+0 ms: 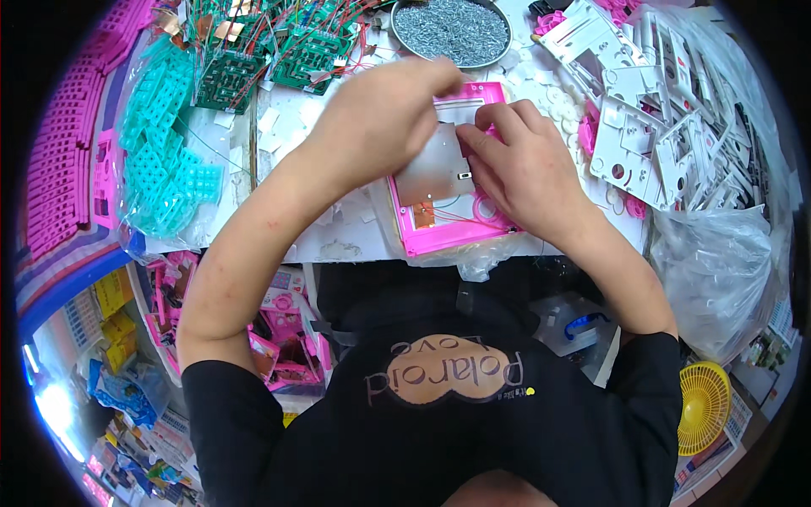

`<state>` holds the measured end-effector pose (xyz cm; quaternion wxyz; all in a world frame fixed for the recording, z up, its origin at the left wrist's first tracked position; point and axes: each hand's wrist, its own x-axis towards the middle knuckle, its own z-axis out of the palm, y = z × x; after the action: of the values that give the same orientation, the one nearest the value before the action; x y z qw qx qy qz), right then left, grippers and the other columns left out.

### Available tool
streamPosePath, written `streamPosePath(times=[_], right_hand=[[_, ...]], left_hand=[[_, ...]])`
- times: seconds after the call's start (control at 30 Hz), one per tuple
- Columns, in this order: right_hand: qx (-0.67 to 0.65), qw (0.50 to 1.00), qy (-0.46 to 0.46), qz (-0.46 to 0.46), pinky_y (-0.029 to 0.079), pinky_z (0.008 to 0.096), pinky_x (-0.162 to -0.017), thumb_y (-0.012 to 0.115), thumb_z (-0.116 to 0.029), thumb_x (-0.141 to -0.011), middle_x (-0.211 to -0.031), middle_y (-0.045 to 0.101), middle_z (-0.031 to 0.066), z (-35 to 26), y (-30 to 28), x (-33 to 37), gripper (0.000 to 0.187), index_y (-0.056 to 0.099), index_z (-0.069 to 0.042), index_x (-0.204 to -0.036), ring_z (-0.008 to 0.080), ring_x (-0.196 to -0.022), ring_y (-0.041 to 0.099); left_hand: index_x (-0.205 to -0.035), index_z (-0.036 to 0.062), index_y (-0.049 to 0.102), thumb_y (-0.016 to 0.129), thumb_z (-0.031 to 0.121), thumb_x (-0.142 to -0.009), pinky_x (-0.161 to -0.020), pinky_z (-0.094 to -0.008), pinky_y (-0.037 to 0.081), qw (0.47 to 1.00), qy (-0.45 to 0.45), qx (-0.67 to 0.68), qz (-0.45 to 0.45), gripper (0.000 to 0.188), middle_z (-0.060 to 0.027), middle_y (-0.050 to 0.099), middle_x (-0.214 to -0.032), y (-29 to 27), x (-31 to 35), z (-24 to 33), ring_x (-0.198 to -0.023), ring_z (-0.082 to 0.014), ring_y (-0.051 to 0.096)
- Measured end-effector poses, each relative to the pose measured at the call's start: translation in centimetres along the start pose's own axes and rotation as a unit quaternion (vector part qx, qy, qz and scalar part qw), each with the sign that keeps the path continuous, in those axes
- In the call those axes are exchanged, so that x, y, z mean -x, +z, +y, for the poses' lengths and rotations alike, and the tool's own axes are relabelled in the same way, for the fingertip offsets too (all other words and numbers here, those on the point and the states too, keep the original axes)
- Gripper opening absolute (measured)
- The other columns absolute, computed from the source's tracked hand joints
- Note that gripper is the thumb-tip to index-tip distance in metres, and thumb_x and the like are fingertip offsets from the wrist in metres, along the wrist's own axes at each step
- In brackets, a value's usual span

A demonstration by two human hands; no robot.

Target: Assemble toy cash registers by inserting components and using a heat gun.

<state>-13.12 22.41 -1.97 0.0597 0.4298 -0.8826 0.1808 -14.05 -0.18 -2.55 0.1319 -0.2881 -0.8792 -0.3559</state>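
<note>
A pink plastic casing (422, 241) lies on the table in front of me, partly over clear plastic wrap. A thin grey panel (432, 165) rests across its middle, with a small slide switch (464, 176) by its right edge. Copper-coloured foil (423, 213) shows below the panel. My left hand (376, 118) curls over the casing's upper left, fingers bent and tips hidden. My right hand (530, 169) lies over the casing's right side, thumb and forefinger drawn together at the panel's edge. What either hand pinches is too small or covered.
A round metal dish of screws (452, 32) stands at the back. Wired green circuit boards (226, 80) and teal keypads (160, 144) pile up on the left. White plastic parts (629, 152) heap on the right beside a clear bag (710, 253). A yellow basket (704, 408) sits lower right.
</note>
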Motion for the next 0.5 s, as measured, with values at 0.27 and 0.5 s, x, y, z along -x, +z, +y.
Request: streamPosePath(times=[0.27,0.5], right_hand=[[-0.032,0.997,0.005,0.066,0.051,0.0424,-0.090,0.068,-0.012,-0.083,-0.112,0.064,0.0116,2.0,-1.5,-0.3,0.033,0.069,-0.002,-0.115,0.0318,-0.105,0.058],[0.010,0.996,0.033,0.077,0.050,0.0433,-0.092,0.070,-0.014,-0.083,-0.109,0.066,0.0146,3.0,0.0,-2.0,0.031,0.068,0.000,-0.111,0.0342,-0.104,0.059]], left_hand=[[-0.104,0.0022,0.068,0.067,0.001,-0.084,-0.073,-0.0317,0.051,0.991,-0.072,-0.046,0.098,0.020,-0.0112,0.069,-0.098,-1.4,4.3,2.1,-0.083,-0.0225,0.065],[-0.092,0.0082,0.071,0.080,0.027,-0.079,-0.087,-0.0450,0.041,0.967,-0.132,-0.199,0.087,0.025,-0.0099,0.066,-0.098,1.0,1.2,1.5,-0.097,-0.0278,0.060]])
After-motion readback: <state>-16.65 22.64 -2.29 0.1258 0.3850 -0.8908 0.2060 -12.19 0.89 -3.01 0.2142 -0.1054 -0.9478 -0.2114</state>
